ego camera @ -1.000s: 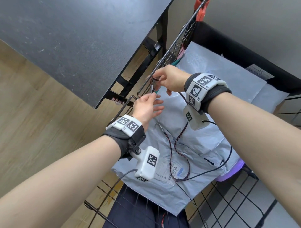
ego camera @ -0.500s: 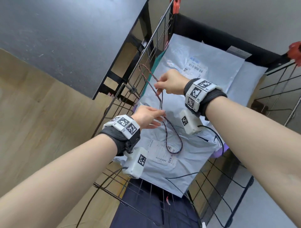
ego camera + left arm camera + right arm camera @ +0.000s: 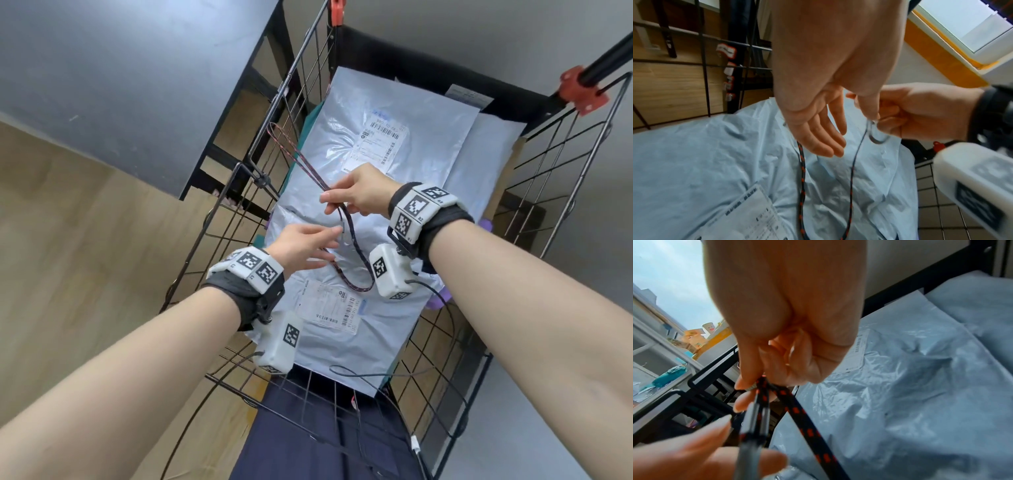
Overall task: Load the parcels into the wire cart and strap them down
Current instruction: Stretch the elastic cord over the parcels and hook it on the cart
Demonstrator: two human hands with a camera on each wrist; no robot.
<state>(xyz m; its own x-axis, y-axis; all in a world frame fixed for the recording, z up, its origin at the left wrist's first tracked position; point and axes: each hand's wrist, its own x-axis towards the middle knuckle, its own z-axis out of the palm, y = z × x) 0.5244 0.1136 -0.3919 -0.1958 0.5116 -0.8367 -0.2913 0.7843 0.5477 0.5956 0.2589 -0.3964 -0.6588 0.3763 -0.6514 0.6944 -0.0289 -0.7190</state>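
Observation:
Grey plastic parcels (image 3: 342,150) (image 3: 715,154) (image 3: 910,386) lie stacked in the black wire cart (image 3: 291,75). A black-and-red elastic cord (image 3: 358,290) (image 3: 802,186) (image 3: 797,412) loops round a wire of the cart's left wall, and both strands run to my right hand (image 3: 330,202), which pinches them above the parcels. Below that hand the cord sags in a loose loop. My left hand (image 3: 337,234) sits just under the right one, thumb and a finger pinching the cord's metal hook (image 3: 876,142) (image 3: 750,415), while its other fingers stay straight.
A dark tabletop (image 3: 137,68) on black legs stands close to the cart's left wall, above a wooden floor (image 3: 68,240). Red clamps (image 3: 582,90) join the cart's far corners. My dark trousers (image 3: 325,445) press the near wall. Sensor cables trail over the near parcel.
Both hands have come away from the left wall's rim toward the cart's middle. The right hand drew the cord out from that wall, and the hanging loop has become shorter.

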